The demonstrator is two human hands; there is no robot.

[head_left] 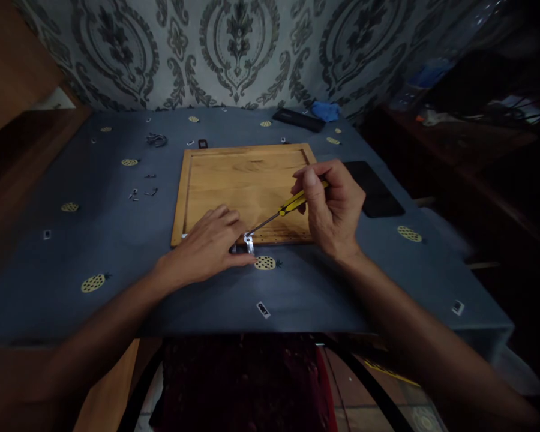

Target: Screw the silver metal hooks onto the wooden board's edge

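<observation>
My right hand [330, 207] is closed in a pinch on a yellow-handled screwdriver [292, 205], its thin shaft slanting down-left to a small metal part [249, 242] at the front edge of a wooden board [247, 174]. My left hand [211, 243] lies over the board's front edge, fingers curled and thumb pressed beside the small metal part, holding it in place. What sits under the left fingers is hidden.
A blue-grey cloth with yellow pineapple prints [94, 240] covers the table. Small screws and parts [139, 193] are scattered at the left. A black phone-like slab [375, 189] lies right of the board. A dark remote-like bar [298, 119] and blue cloth [326, 110] sit by the patterned wall.
</observation>
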